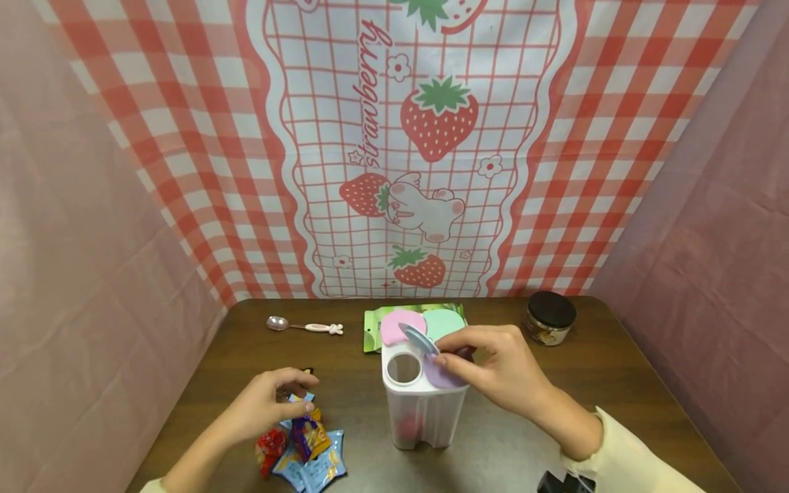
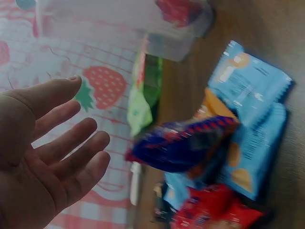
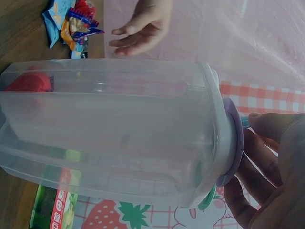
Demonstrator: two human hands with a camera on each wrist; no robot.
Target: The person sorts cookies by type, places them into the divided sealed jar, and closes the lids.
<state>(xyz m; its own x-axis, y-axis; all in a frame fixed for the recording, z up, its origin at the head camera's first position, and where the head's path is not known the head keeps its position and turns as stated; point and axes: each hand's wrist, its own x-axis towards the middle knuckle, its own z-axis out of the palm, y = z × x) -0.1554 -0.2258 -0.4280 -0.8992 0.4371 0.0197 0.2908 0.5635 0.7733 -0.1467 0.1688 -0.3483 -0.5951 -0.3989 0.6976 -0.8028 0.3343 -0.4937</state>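
A tall clear container with a white top stands upright at the table's middle, a red packet at its bottom. My right hand pinches a pale blue lid, tilted up beside an uncovered round opening. Pink, mint green and purple lids cover the other parts of the top. To the left, my left hand hovers over a snack pile with its fingers relaxed and nothing in them. Blue packets, a purple-and-orange packet and a red packet make up the pile.
Behind the container lies a green bag. A spoon with a white rabbit handle is at the back left, and a black-lidded jar at the back right. Checked strawberry cloth hangs behind the table.
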